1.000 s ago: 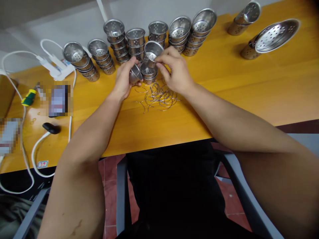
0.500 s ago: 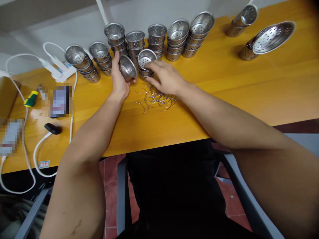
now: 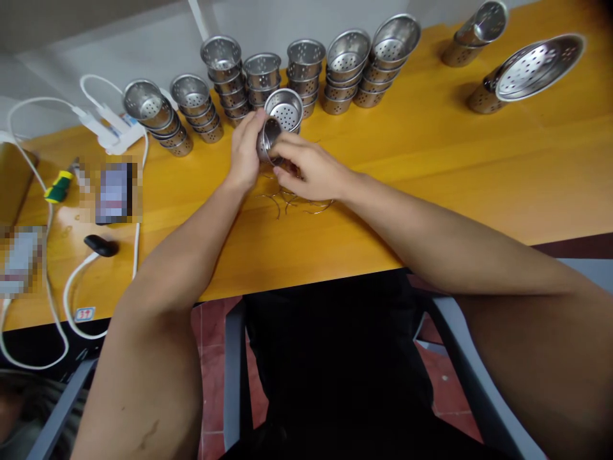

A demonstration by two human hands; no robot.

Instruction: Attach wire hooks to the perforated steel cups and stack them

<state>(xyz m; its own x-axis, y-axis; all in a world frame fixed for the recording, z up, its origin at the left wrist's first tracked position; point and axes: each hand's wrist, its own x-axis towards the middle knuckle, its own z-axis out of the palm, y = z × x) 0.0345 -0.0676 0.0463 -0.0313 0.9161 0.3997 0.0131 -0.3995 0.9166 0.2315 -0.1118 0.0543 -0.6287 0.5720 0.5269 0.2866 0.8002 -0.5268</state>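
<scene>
Well behind the front edge of the yellow wooden table [image 3: 306,249], a round silver metal cup [image 3: 267,137] points its mouth rightward, axis tipped sideways, gripped against the left hand's [image 3: 245,152] palm, the right hand [image 3: 309,167] bunched narrowly at its rim, any hold unclear.

Ten cup stacks [image 3: 339,82], one single cup [image 3: 263,146], two hands [image 3: 315,167], one screwdriver [image 3: 59,186].

Upper centre of frame: right hand [image 3: 311,167] off stacked cup [image 3: 286,110], fingers now at mouth of held cup [image 3: 262,145]. Held cup, left hand [image 3: 246,150] shifted rightward. Wire pile [image 3: 278,207] mostly covered.
</scene>
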